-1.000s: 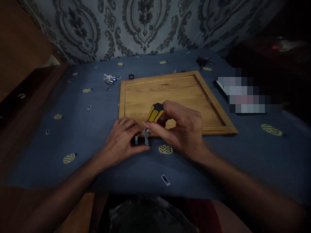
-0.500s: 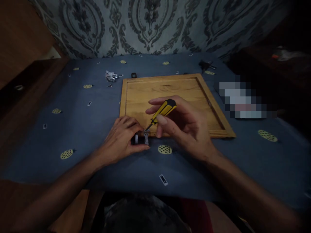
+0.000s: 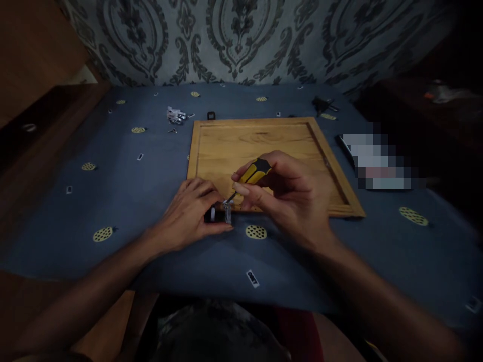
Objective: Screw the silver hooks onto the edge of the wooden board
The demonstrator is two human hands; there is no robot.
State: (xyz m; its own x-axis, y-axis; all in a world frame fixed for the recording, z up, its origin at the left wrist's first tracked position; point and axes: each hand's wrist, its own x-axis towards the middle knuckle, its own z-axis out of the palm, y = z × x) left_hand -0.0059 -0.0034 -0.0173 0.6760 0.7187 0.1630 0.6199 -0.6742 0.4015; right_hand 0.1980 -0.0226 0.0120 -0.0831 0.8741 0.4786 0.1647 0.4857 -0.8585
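Observation:
My right hand (image 3: pixel 298 201) grips a screwdriver (image 3: pixel 253 172) by its yellow and black handle. The shaft slants down to the left, and its tip meets a silver metal hinge (image 3: pixel 228 213) at the near edge of a framed wooden cabinet door (image 3: pixel 260 136). Thumb and fingers of my left hand (image 3: pixel 192 213) hold that hinge from the left, against the door's edge. The left fingers hide part of the hinge. Whether a screw sits under the tip is too small to make out.
Beyond the door's left corner lies a pile of silver metal hardware (image 3: pixel 175 115), with small screws (image 3: pixel 172 130) beside it. A dark object (image 3: pixel 323 104) rests at the back right. A blurred-out phone-like item (image 3: pixel 377 161) lies right of the door. Blue patterned cloth (image 3: pixel 136 201) covers the table.
My right fingers have closed further around the screwdriver handle, which now tilts lower. My left hand keeps its hold on the hinge. The view has shifted slightly.

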